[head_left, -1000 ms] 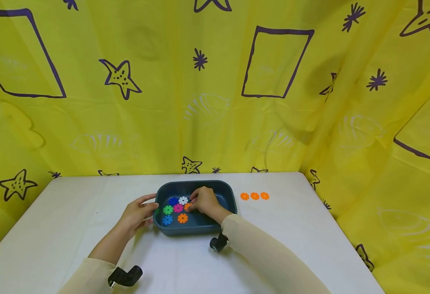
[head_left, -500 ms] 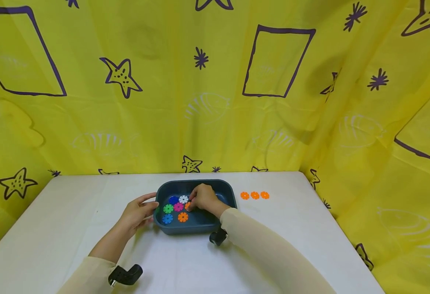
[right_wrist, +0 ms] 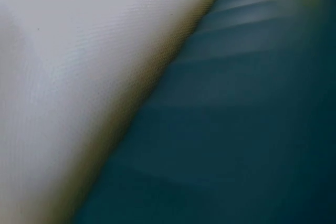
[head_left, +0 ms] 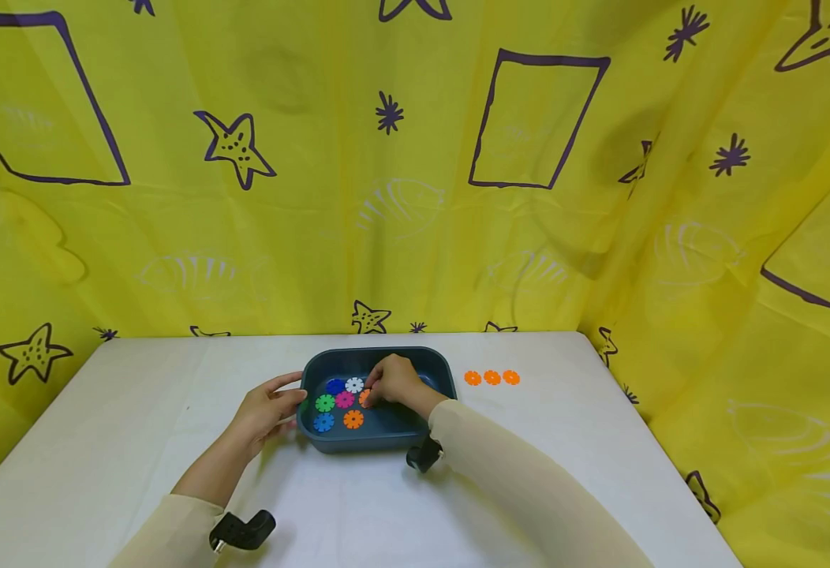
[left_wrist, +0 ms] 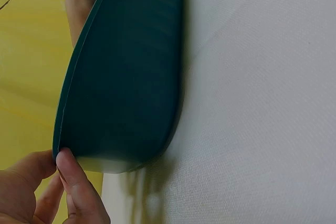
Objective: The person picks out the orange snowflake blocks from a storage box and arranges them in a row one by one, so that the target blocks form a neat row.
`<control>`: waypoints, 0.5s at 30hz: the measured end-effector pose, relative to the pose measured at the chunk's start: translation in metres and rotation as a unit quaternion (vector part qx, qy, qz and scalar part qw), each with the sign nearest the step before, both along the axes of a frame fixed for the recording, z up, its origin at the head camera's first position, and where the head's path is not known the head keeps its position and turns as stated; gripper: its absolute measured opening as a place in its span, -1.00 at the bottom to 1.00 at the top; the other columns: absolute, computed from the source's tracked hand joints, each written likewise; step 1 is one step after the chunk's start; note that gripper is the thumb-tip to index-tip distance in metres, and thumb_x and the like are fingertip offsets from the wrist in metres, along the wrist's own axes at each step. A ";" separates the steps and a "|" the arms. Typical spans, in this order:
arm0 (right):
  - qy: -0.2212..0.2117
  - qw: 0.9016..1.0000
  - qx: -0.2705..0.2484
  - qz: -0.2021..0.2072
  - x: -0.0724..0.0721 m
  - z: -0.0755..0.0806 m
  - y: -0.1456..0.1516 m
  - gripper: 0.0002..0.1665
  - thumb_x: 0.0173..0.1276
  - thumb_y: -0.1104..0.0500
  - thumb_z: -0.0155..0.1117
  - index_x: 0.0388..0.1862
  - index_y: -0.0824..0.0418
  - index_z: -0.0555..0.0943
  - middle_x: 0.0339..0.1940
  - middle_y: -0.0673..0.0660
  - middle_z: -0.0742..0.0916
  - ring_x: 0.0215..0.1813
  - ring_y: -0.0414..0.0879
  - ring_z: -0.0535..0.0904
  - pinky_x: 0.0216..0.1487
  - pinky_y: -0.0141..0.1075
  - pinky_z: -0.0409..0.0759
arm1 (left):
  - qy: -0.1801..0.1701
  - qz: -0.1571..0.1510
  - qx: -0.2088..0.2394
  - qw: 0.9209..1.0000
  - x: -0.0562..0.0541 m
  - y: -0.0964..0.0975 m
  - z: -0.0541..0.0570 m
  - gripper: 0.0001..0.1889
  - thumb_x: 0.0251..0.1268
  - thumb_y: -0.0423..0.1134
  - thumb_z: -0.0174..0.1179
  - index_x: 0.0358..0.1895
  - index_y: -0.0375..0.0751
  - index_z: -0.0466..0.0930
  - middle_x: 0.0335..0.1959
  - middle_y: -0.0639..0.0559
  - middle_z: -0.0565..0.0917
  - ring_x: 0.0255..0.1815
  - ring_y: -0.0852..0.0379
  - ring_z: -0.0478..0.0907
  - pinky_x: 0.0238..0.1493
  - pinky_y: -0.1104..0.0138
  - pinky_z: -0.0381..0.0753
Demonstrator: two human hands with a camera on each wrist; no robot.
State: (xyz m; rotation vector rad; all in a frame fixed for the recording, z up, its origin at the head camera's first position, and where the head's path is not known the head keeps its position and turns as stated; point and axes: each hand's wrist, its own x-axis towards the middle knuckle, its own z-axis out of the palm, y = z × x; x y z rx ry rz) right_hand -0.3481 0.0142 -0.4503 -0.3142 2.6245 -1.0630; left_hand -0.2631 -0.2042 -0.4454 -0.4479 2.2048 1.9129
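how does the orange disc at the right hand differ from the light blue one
The right hand pinches the orange disc; no hand touches the light blue disc. The orange disc is partly covered; the light blue disc shows whole. The light blue disc lies toward the tray's near left corner, the orange disc nearer the middle. Both are notched and inside the tray.

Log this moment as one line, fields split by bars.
left grip: pinches tray, left end | right grip: at orange disc inside tray | beside tray: three orange discs, row
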 end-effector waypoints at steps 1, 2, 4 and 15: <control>-0.006 1.000 -0.004 0.000 0.000 0.000 0.000 -0.83 -0.01 0.32 0.60 -0.40 0.24 0.77 -0.52 0.03 0.68 -0.46 -0.16 0.49 -0.43 -0.43 0.49 | -0.001 0.000 0.000 1.000 0.000 0.000 0.000 -0.45 0.41 -0.25 0.17 0.43 -0.22 0.31 0.05 -0.18 0.58 -0.27 0.21 0.62 -0.31 0.37 0.68; -0.010 1.000 -0.005 0.001 -0.002 0.000 0.001 -0.84 0.00 0.33 0.58 -0.40 0.24 0.76 -0.52 0.03 0.69 -0.46 -0.16 0.51 -0.42 -0.43 0.51 | -0.003 0.002 0.001 1.000 0.000 0.000 0.000 -0.45 0.41 -0.25 0.17 0.42 -0.21 0.32 0.04 -0.17 0.58 -0.27 0.21 0.62 -0.32 0.37 0.68; -0.016 1.000 -0.005 0.004 -0.002 0.001 0.001 -0.86 0.02 0.35 0.57 -0.42 0.23 0.77 -0.53 0.02 0.70 -0.47 -0.18 0.53 -0.42 -0.43 0.53 | -0.003 0.002 0.003 1.000 0.000 0.000 0.000 -0.45 0.41 -0.25 0.18 0.43 -0.21 0.32 0.02 -0.15 0.58 -0.26 0.21 0.62 -0.32 0.37 0.68; -0.028 0.999 -0.010 0.016 -0.002 0.004 0.002 -0.83 0.05 0.35 0.55 -0.34 0.25 0.78 -0.38 0.08 0.75 -0.44 -0.17 0.54 -0.30 -0.38 0.64 | -0.006 0.007 0.010 1.000 -0.001 -0.001 -0.002 -0.46 0.41 -0.25 0.18 0.42 -0.19 0.33 0.11 -0.23 0.57 -0.24 0.21 0.64 -0.31 0.37 0.68</control>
